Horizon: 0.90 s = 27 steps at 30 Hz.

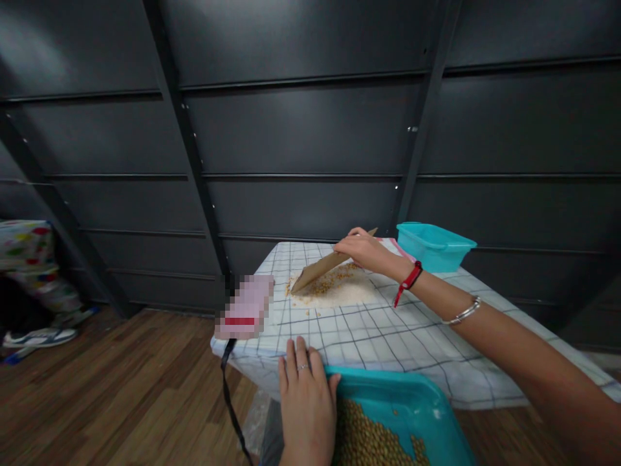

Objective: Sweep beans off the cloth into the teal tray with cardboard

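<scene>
My right hand (366,251) grips the upper edge of a flat piece of brown cardboard (320,270), which stands tilted on the cloth. Below and beside the cardboard lie scattered yellow beans (330,283), mixed with a patch of pale, fine grains (356,292). My left hand (308,398) rests with outstretched fingers at the left corner of a teal basin (412,382), its thumb by the rim. Many tan beans (371,437) fill the bottom of that basin, which is partly cut off by the frame's lower edge.
A checked white cloth (388,343) covers the table. At its back right stands a second teal basin (434,246), its inside hidden. A pink, blurred-out object (247,304) with a black strap (227,388) lies at the left edge. Dark panels (301,129) rise behind; a person's shoe (41,336) shows far left.
</scene>
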Each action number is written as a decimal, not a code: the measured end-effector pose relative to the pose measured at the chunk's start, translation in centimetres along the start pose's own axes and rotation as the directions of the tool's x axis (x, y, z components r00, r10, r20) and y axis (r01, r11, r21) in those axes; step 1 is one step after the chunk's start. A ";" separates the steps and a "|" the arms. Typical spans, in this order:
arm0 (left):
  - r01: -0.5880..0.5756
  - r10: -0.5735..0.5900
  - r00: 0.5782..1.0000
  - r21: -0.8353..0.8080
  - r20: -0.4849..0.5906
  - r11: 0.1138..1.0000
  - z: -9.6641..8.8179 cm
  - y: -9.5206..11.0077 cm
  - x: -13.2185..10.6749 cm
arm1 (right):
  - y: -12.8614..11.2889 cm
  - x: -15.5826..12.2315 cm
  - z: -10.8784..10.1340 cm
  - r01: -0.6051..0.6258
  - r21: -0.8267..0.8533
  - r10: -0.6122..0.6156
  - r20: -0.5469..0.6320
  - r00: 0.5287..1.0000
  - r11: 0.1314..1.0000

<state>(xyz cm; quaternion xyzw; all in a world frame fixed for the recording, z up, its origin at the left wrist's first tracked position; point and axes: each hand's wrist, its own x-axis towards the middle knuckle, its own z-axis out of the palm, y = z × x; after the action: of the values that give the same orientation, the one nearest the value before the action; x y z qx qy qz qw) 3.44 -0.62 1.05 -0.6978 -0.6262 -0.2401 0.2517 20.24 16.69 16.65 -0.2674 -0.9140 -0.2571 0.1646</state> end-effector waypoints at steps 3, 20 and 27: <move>0.003 -0.003 1.000 -0.021 0.006 1.000 -0.1 0.0 0.0 | -0.3 -0.7 -0.1 0.022 -0.010 -0.022 -0.013 1.000 1.000; -0.014 0.015 1.000 0.029 -0.020 0.999 0.3 0.2 -0.2 | -0.7 -3.7 -2.0 0.008 -0.090 -0.022 -0.161 0.987 0.996; -0.035 0.035 0.999 0.012 -0.032 0.999 0.2 0.1 -0.2 | -1.9 -3.5 -1.1 0.015 -0.134 -0.037 -0.161 0.986 0.991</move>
<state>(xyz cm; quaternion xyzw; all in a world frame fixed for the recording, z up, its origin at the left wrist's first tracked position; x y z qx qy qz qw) 3.54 -0.60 0.75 -0.7034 -0.6110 -0.2433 0.2698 22.15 13.27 15.22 -0.2436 -0.8818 -0.3402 0.2176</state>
